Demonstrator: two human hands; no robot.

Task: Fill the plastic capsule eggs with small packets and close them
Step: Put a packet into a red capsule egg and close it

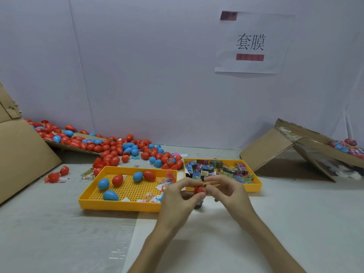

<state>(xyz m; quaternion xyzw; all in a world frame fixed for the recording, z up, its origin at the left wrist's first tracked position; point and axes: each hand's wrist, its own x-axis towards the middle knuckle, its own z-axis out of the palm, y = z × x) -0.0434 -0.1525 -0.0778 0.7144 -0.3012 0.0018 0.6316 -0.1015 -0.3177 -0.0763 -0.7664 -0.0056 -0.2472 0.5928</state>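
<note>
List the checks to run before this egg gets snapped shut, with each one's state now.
1. Left hand grips the red egg half: ok.
2. Right hand pinches a packet at the half's mouth: ok.
3. Packet fully inside: cannot tell, fingers hide it.
4. Matching half ready: cannot tell.
5. Right yellow tray stocked with packets: ok.
6. Left yellow tray has space for the finished egg: ok.

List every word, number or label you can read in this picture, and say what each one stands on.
"套膜": on the white paper sheet on the wall.
Red strips on that sheet: blurred, unreadable.
Printed packets in the right yellow tray: too small to read.
</note>
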